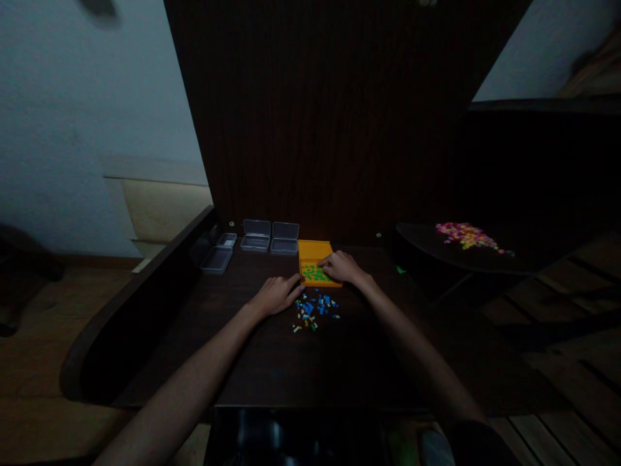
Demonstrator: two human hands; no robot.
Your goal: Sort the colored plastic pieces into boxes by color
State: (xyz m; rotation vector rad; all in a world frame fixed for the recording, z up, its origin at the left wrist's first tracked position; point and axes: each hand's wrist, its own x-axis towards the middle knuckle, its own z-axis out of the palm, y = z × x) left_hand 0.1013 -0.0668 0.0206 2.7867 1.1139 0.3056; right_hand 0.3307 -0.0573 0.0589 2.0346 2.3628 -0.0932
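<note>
A small orange box (315,250) stands open on the dark table, its lid tilted back. Green plastic pieces (313,272) are spread over its bottom. My right hand (342,266) reaches in over the box's right side, fingers bent together with the tips down at the green pieces; whatever they pinch is too small to make out. At the box's front left corner rests my left hand (275,295), fingers stretched out and the tips against the edge. Just in front of the box lies a loose scatter of small blue and pale pieces (310,309).
Clear plastic cases (255,243) with raised lids stand at the back left, and another clear case (216,259) lies beside them. Pink and yellow pieces (466,235) are heaped on a dark side shelf (422,241). A raised board (140,310) borders the table's left side.
</note>
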